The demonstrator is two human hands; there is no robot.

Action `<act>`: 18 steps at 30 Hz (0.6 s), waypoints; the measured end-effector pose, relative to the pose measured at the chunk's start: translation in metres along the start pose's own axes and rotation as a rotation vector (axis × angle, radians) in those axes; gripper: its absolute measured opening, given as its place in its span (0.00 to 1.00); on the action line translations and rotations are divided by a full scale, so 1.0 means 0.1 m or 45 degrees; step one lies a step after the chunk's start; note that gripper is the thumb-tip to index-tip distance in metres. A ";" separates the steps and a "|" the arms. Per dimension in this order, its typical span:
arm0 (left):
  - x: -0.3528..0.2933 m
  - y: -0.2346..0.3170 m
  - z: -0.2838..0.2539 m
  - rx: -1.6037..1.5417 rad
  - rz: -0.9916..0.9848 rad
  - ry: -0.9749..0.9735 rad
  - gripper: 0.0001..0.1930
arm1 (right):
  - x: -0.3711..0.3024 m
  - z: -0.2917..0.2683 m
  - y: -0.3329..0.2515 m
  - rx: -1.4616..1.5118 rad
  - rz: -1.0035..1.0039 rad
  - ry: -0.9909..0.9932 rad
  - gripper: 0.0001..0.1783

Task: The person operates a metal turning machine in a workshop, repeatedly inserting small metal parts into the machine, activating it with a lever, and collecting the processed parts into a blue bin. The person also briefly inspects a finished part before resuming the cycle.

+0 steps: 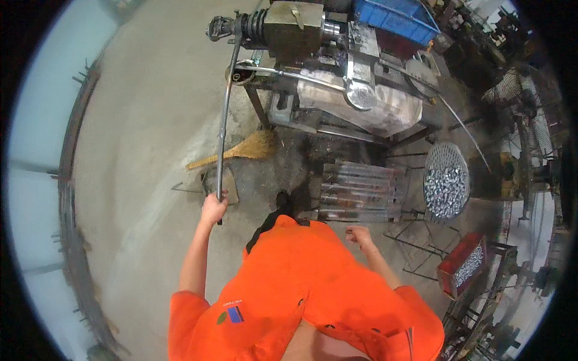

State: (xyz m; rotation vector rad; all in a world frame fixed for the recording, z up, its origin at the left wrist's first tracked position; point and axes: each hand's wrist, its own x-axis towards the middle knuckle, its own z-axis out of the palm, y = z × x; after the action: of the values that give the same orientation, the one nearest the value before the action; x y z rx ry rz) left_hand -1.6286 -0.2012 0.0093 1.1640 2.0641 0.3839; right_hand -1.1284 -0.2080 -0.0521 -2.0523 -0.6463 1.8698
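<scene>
My left hand [214, 209] is wrapped round the lower end of a long steel lever bar [224, 129]. This bar runs up to the left end of a greasy metal machine [295, 30] with a boxy head and a coiled spring. My right hand [359, 235] hangs at my right side with its fingers curled; whether anything small is in it I cannot make out. A second handle, a shiny rod [295, 76], reaches across the machine's front to a rounded metal block [361, 95].
A broom [253, 147] and dustpan [226, 185] lie beyond my left hand. Ahead sits a slatted platform [361, 191]. To the right are a round perforated basket [447, 153] of small metal parts and a red tray [447, 274] of similar pieces. A blue crate [397, 21] stands behind.
</scene>
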 end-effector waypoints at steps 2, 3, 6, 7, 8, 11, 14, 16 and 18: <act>0.04 0.07 -0.11 0.045 -0.008 -0.058 0.18 | 0.14 0.09 -0.08 0.047 0.000 0.035 0.14; 0.02 0.18 -0.18 0.045 0.017 -0.085 0.18 | 0.21 0.13 -0.11 0.075 0.001 0.055 0.13; 0.02 0.28 -0.28 0.074 0.020 -0.162 0.17 | 0.54 0.25 -0.50 -0.552 -0.321 -0.019 0.14; 0.01 0.27 -0.27 0.048 0.029 -0.159 0.18 | 0.67 0.30 -0.68 -0.665 -0.507 -0.023 0.15; -0.01 0.26 -0.27 0.020 0.039 -0.156 0.18 | 0.83 0.38 -0.88 -0.624 -0.633 -0.043 0.16; 0.03 0.26 -0.29 -0.045 0.053 -0.168 0.17 | 1.12 0.76 -1.63 -0.711 -0.729 -0.003 0.19; -0.01 0.07 -0.15 -0.215 0.074 -0.117 0.15 | 1.43 1.14 -2.17 -0.895 -0.696 0.000 0.23; -0.09 0.17 -0.16 -0.265 -0.047 -0.117 0.14 | 1.84 1.40 -2.41 -0.972 -0.623 0.023 0.28; -0.17 0.22 -0.16 -0.287 -0.175 -0.158 0.12 | 2.41 1.63 -2.48 -1.063 -0.425 0.076 0.33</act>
State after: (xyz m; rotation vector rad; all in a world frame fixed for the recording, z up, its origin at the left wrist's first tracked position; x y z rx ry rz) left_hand -1.6210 -0.2021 0.0406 0.8848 1.9242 0.4533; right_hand -1.3089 0.1129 -0.1548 -2.2079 -1.8594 1.4558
